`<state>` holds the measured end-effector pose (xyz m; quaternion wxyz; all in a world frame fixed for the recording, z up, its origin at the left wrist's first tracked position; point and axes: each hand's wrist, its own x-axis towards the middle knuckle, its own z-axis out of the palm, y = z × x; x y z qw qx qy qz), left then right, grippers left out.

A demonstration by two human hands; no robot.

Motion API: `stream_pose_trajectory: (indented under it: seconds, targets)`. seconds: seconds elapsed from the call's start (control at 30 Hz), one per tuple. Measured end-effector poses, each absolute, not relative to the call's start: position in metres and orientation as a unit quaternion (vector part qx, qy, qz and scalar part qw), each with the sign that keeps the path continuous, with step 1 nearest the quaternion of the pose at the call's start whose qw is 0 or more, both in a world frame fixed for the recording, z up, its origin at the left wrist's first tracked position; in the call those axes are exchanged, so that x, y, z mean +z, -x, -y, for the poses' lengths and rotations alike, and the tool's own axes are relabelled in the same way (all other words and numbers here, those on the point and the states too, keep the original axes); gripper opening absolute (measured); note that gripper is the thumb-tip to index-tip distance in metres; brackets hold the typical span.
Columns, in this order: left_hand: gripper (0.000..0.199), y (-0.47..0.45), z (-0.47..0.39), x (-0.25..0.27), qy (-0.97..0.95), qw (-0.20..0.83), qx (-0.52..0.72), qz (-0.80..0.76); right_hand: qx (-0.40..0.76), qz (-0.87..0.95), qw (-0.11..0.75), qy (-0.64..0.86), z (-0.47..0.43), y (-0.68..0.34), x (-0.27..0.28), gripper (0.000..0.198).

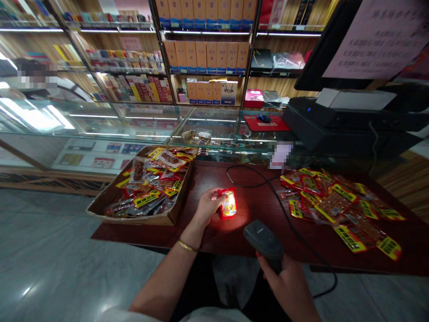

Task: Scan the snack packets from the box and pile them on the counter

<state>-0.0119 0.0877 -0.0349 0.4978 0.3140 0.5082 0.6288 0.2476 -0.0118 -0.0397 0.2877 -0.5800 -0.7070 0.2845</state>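
Between the thumb and fingers of my left hand (208,206) is a small red snack packet (229,205), held just over the dark red table (208,179). A bright light falls on the packet and the wood around it. My right hand (288,281) grips a dark barcode scanner (263,241) by its handle, with the scanner's head pointing toward the packet. Left of my left hand stands a cardboard box (134,220) heaped with red and yellow snack packets (157,179). Farther right, a loose pile of similar snack packets (335,201) lies on the table.
A black cable (284,208) loops across the table. Behind it are a glass display counter (181,123), a red mouse pad (279,123) with a mouse (264,118), and a monitor (311,67) at right. A person (63,87) is at far left, before stocked shelves.
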Motion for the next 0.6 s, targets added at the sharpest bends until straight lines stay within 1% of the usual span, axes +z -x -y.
stream_pose_trajectory:
  seconds: [0.17,0.6]
  targets:
    - [0.028,0.012,-0.086,-0.034,-0.315,0.502,0.628,-0.504,0.277,0.712,0.264,0.588,0.01,-0.248,-0.042,0.038]
    - [0.033,0.01,-0.085,-0.031,-0.305,0.543,0.625,-0.472,0.265,0.727,0.232,0.589,-0.007,-0.224,-0.034,0.035]
